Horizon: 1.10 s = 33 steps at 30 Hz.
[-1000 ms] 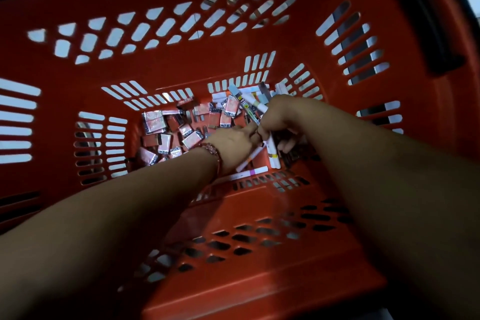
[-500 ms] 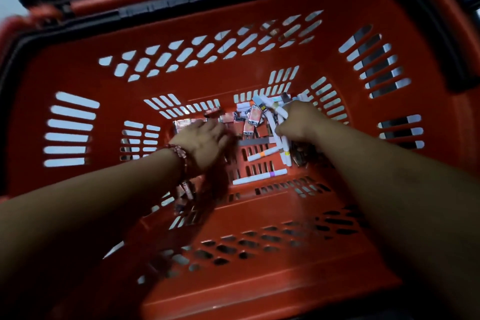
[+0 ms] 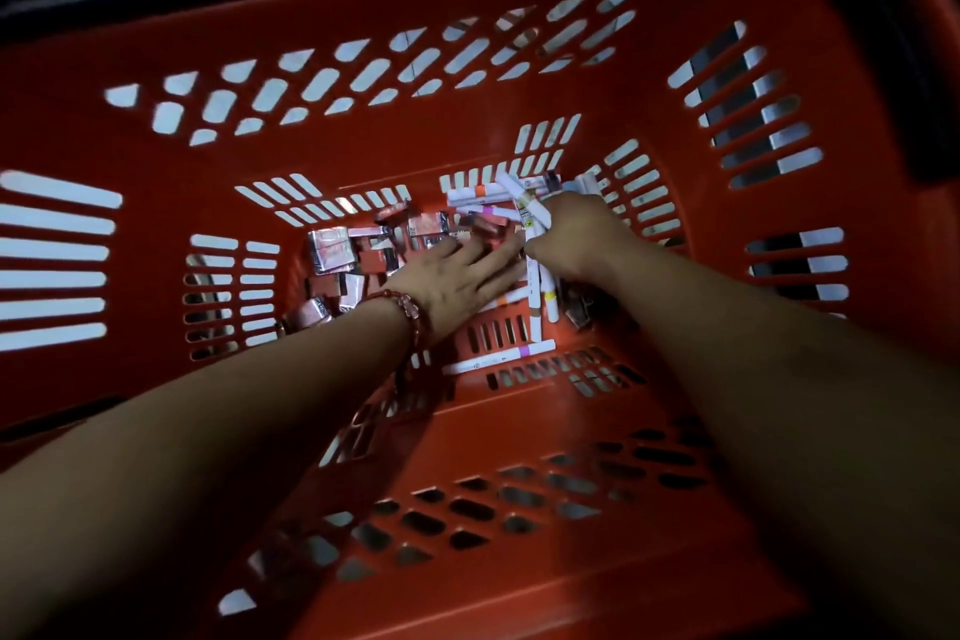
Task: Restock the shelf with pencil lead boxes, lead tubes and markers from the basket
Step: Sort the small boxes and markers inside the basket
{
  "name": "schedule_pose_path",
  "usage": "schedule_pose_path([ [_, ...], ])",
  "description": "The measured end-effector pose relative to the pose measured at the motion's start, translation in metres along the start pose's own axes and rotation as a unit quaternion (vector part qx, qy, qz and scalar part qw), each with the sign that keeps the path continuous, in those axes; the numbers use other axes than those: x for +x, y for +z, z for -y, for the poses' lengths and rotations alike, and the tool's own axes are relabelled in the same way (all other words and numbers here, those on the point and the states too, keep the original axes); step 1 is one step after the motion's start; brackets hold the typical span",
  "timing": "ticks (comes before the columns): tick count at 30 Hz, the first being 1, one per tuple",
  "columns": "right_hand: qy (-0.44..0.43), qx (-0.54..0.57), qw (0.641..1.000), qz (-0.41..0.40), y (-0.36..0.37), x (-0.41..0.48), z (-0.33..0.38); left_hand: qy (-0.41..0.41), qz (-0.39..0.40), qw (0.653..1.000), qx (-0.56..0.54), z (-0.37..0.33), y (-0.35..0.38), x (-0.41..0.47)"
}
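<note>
While both forearms reach down into the red basket [image 3: 467,130], the right hand [image 3: 576,234] is curled round a bundle of white markers [image 3: 532,218] at the far right of its floor. Just beside it, the left hand [image 3: 457,281], with a beaded bracelet [image 3: 410,314] at the wrist, lies straight-fingered over more of them. Foil-wrapped lead boxes [image 3: 332,250] crowd the floor to the left, and one purple-banded marker [image 3: 498,358] lies apart.
</note>
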State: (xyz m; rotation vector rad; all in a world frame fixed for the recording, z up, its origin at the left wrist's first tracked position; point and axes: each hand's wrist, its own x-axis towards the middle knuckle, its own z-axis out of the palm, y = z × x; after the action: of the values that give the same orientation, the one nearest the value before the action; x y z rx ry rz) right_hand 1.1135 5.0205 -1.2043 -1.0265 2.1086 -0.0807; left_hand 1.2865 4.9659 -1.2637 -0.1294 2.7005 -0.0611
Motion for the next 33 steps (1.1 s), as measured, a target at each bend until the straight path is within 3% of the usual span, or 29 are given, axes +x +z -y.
schedule_pose_path([
  [4,-0.043,-0.029,0.998,0.028,-0.009,-0.012,0.008,-0.007,-0.036,0.999,0.03,0.012,0.001,-0.009],
  [9,-0.064,-0.05,0.996,0.042,-0.016,-0.02,0.014,-0.096,-0.004,0.995,0.012,0.05,0.009,-0.048],
  [15,-0.051,-0.053,0.996,0.043,-0.015,-0.016,0.015,-0.123,0.057,0.99,0.044,0.065,-0.007,-0.07],
  [21,-0.046,-0.062,0.997,0.029,-0.009,-0.01,0.011,-0.029,-0.049,0.998,0.033,0.015,-0.032,-0.034],
  [28,-0.015,-0.029,0.999,0.01,0.003,0.006,0.0,-0.076,-0.001,0.996,-0.05,0.006,-0.017,0.013],
  [33,-0.012,-0.035,0.999,0.004,0.004,0.01,-0.001,-0.043,-0.02,0.999,0.007,0.007,0.009,0.001],
])
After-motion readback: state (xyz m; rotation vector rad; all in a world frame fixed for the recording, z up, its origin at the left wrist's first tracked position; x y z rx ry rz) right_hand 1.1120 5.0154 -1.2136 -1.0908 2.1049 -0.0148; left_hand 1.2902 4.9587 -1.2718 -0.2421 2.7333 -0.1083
